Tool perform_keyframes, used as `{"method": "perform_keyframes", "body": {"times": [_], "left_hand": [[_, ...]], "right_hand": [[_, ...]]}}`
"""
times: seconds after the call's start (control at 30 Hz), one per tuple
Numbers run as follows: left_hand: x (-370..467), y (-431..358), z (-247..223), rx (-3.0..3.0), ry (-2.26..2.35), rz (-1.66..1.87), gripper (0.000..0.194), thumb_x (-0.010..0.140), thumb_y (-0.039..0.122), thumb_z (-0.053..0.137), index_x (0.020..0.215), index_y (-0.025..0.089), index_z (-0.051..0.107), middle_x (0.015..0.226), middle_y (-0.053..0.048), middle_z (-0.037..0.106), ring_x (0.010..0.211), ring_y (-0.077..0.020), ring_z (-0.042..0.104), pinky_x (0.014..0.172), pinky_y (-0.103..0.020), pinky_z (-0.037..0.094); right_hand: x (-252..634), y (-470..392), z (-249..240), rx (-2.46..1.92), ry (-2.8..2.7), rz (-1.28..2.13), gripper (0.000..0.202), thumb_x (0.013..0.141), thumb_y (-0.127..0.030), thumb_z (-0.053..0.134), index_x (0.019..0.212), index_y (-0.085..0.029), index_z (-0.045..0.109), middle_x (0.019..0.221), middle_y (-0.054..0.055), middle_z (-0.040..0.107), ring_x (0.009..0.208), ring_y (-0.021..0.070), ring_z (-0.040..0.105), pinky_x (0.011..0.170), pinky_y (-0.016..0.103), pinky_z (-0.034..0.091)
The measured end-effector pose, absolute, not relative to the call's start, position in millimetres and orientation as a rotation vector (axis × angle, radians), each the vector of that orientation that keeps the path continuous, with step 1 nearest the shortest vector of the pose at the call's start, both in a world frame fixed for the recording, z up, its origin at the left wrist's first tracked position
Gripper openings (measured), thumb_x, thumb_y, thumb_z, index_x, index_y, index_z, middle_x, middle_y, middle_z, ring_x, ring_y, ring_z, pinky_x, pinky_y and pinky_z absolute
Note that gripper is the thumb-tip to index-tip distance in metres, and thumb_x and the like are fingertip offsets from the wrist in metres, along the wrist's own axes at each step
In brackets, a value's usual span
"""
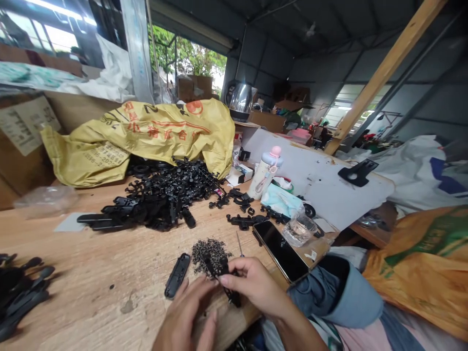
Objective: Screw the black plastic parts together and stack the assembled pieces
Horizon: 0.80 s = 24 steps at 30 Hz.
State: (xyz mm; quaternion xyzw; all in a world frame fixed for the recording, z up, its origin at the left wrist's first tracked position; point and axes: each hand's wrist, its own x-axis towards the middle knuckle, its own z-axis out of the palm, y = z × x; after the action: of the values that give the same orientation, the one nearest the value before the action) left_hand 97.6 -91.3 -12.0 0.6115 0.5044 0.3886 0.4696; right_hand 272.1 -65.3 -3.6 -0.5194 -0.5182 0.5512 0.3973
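Observation:
My right hand [250, 280] is closed, thumb and fingertips pinching a black plastic part [231, 295] near the table's front edge. My left hand [188, 312] lies beside it with thumb and fingers apart, the index fingertip close to that part; whether it touches is unclear. Just beyond the fingers is a heap of tiny dark screws [208, 253]. An elongated black plastic shell [178, 275] rests left of the heap, by my left fingers. Behind my right hand a thin metal shaft [239, 243], like a screwdriver's, points away; its other end is hidden.
Farther back are piled black plastic parts [171, 187] under a yellow sack [175, 129]. More black parts [24, 292] lie at far left. To the right sit a phone [281, 251], a clear plastic dish [299, 230], a tissue pack [281, 200] and a bottle [263, 174].

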Motion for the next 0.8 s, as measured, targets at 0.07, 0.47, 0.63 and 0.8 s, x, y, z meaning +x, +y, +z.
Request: {"method": "perform_keyframes", "body": {"times": [0.07,0.47,0.63,0.8], "left_hand": [[84,-77,-4,1.615,1.389,0.944,0.036,0.066,0.036,0.064,0.1,0.025,0.064,0.112,-0.01,0.062,0.108,-0.0311,0.05,0.1,-0.04,0.028],[69,-17,-3,1.772,1.492,0.591,0.02,0.061,0.032,0.064,0.075,0.019,0.062,0.081,-0.009,0.065,0.08,-0.0285,0.057,0.075,-0.037,0.039],[79,-23,4,0.838,1.139,0.852,0.009,0.067,0.018,0.061,0.075,0.015,0.056,0.067,-0.003,0.061,0.059,-0.0137,0.056,0.059,-0.025,0.046],[84,-31,4,0.267,0.821,0.659,0.004,0.072,0.012,0.059,0.07,0.009,0.058,0.062,-0.003,0.057,0.043,-0.0027,0.045,0.037,-0.011,0.036]], "right_hand": [[279,-62,1,-1.372,-1.351,1.367,0.032,0.063,-0.04,0.066,0.055,-0.015,0.048,0.051,-0.006,0.036,0.05,0.0069,0.031,0.049,0.021,0.022],[291,-45,12,-1.435,-1.39,1.463,0.037,0.059,-0.047,0.069,0.054,-0.014,0.053,0.048,-0.007,0.038,0.046,0.0055,0.029,0.047,0.021,0.019],[288,-42,36,-1.469,-1.728,1.163,0.021,0.067,-0.033,0.068,0.063,-0.015,0.059,0.056,-0.005,0.047,0.052,0.0081,0.042,0.051,0.021,0.032],[279,-37,68,-1.065,-2.496,0.214,0.01,0.08,-0.016,0.055,0.075,-0.019,0.064,0.09,0.004,0.06,0.095,0.0169,0.052,0.095,0.04,0.032]]}}
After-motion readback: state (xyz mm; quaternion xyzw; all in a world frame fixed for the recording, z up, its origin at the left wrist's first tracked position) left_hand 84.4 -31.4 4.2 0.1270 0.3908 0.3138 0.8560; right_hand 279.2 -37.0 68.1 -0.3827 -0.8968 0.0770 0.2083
